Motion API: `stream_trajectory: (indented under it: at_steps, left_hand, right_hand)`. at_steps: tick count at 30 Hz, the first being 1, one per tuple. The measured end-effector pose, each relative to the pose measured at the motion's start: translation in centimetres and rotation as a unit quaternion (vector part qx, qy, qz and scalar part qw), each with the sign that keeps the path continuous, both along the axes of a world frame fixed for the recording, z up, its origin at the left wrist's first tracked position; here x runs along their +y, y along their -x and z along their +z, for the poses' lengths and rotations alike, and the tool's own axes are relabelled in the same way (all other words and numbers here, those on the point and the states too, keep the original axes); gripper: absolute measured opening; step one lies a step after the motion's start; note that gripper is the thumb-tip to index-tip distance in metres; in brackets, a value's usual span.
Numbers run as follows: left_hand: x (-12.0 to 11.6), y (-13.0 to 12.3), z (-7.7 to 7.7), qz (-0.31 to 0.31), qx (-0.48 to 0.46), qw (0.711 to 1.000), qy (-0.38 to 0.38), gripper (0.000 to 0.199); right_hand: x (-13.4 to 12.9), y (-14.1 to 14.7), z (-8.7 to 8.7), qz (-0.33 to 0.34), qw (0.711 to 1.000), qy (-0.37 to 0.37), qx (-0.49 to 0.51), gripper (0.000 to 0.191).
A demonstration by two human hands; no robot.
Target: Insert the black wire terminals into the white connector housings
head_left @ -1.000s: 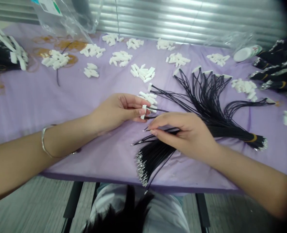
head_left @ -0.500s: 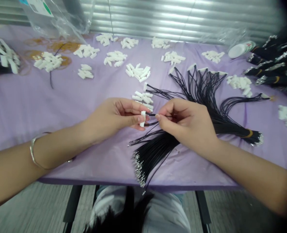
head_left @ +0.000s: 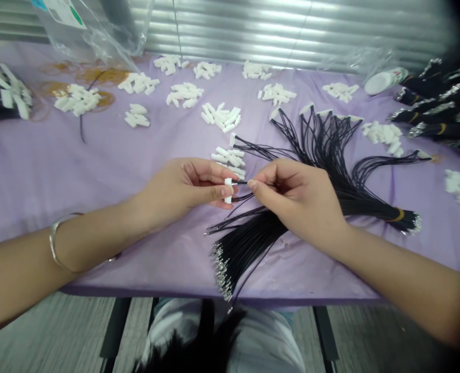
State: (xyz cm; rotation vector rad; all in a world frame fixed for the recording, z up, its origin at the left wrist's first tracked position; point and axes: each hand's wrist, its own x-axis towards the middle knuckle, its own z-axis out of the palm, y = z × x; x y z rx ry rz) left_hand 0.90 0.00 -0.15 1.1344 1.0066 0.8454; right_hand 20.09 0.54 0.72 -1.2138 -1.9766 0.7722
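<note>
So, left hand (head_left: pixel 179 186) pinching a white connector (head_left: pixel 228 190), right hand (head_left: pixel 296 199) pinching a black wire end (head_left: pixel 242 182).

A thin silver bangle (head_left: pixel 53 243) rings the left forearm (head_left: pixel 98 243) — white garment (head_left: pixel 264 342) below (creased).

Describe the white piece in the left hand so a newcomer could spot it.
On the lilac tablecloth, find the heap of white connector housings at the centre. Just below it, the left hand pinches one housing upright; unlike its loose neighbours, it is held off the cloth, beside a black wire in the right hand.
</note>
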Motion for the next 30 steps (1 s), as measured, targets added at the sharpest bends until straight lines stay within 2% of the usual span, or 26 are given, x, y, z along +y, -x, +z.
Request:
stream_trajectory:
  at_steps: [8, 15, 17, 19, 21, 23, 26, 30]
  left_hand:
    - [0.1, 0.0, -0.3, 0.006, -0.012, 1.000, 0.008, 0.018]
    - [-0.3, -0.4, 0.2, 0.009, 0.013, 1.000, 0.004, 0.015]
    - [-0.3, -0.5, 0.2, 0.009, 0.000, 1.000, 0.000, 0.014]
    - [-0.2, -0.4, 0.0, 0.017, -0.035, 0.999, -0.015, 0.017]
    - [0.0, -0.2, -0.1, 0.026, -0.075, 0.996, -0.029, 0.018]
    - [0.2, 0.0, -0.2, 0.028, -0.094, 0.995, -0.021, 0.013]
    - [0.5, 0.1, -0.1, 0.026, -0.087, 0.996, 0.017, 0.005]
    - [0.6, 0.4, 0.2, 0.013, -0.069, 0.997, 0.025, 0.017]
  right_hand:
    - [-0.3, 0.2, -0.1, -0.022, 1.000, 0.003, -0.016, 0.010]
    - [-0.1, 0.4, -0.9, 0.033, 0.999, -0.024, -0.028, 0.009]
    - [0.1, 0.1, -0.8, 0.052, 0.996, -0.056, -0.045, 0.008]
    - [0.3, -0.4, -0.5, 0.069, 0.986, -0.138, -0.068, 0.006]
    - [0.5, -1.0, -0.1, 0.093, 0.962, -0.235, -0.102, 0.010]
    - [0.8, -1.4, -0.1, 0.146, 0.936, -0.281, -0.154, 0.012]
    - [1.4, -1.6, -0.4, 0.220, 0.911, -0.248, -0.246, 0.015]
    - [1.7, -1.3, -0.9, 0.240, 0.912, -0.213, -0.255, 0.023]
